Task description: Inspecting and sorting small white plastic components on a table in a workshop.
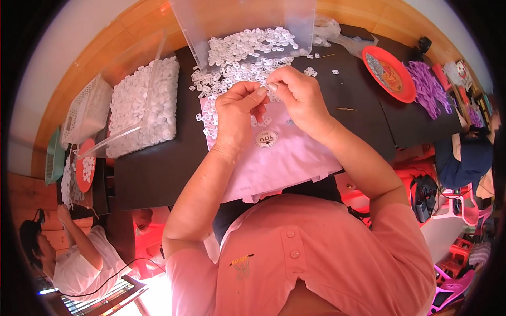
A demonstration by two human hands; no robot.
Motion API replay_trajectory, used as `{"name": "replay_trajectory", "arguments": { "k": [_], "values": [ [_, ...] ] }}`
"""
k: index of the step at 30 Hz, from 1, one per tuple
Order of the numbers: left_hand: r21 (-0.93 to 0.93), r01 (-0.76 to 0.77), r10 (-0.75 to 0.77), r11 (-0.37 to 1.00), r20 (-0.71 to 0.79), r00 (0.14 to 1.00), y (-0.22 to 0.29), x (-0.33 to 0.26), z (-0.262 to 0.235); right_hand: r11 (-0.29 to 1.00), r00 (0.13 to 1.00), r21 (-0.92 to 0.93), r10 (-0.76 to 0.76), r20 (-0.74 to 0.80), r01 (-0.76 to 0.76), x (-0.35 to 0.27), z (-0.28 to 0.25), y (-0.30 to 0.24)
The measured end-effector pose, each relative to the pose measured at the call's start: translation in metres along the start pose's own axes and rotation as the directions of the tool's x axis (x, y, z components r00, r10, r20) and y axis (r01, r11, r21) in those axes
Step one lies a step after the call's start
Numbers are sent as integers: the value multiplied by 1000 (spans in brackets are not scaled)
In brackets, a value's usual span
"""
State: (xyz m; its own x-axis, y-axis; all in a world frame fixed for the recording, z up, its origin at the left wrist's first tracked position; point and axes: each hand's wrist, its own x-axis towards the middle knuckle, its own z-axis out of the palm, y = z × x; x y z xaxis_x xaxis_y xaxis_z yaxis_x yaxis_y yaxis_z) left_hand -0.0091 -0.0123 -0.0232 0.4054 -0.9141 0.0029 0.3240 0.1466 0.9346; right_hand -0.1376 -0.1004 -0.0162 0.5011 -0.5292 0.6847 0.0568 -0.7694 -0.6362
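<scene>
My left hand (238, 109) and my right hand (299, 99) meet over the middle of the table, fingertips almost touching. Each has its thumb and forefinger pinched together. What sits between the fingertips is too small to make out against the white pieces behind. Just beyond them spreads a loose heap of small white plastic pieces with holes (219, 79), reaching back into a clear plastic bin (190, 31) tipped on its side. Under my wrists lies a pink cloth (284, 163) with a round white label, hanging over the near table edge.
At left stands a clear box (142, 110) full of white pieces, beside a white basket (87, 113). A red plate (390, 73) holding small metallic items and purple strips (429, 87) lie at right on the dark table (363, 116). Another person (87, 258) sits at lower left.
</scene>
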Motion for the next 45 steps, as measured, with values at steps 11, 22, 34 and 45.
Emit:
{"name": "replay_trajectory", "arguments": {
  "k": [11,22,34,45],
  "values": [
    [159,1,14,987,-92,996,4,-4,3,998,999,-54,-42,22,43,0,-2,2],
    [222,-29,52,975,-97,994,4,-8,6,971,990,-200,-117,79,130,0,-4,0],
    [343,-147,168,928,-33,985,-3,-7,2,936,973,-274,-190,133,221,0,-5,1],
    [439,-177,222,881,-53,974,-9,-9,3,992,990,-57,-103,93,108,-6,5,7]
  ]
}}
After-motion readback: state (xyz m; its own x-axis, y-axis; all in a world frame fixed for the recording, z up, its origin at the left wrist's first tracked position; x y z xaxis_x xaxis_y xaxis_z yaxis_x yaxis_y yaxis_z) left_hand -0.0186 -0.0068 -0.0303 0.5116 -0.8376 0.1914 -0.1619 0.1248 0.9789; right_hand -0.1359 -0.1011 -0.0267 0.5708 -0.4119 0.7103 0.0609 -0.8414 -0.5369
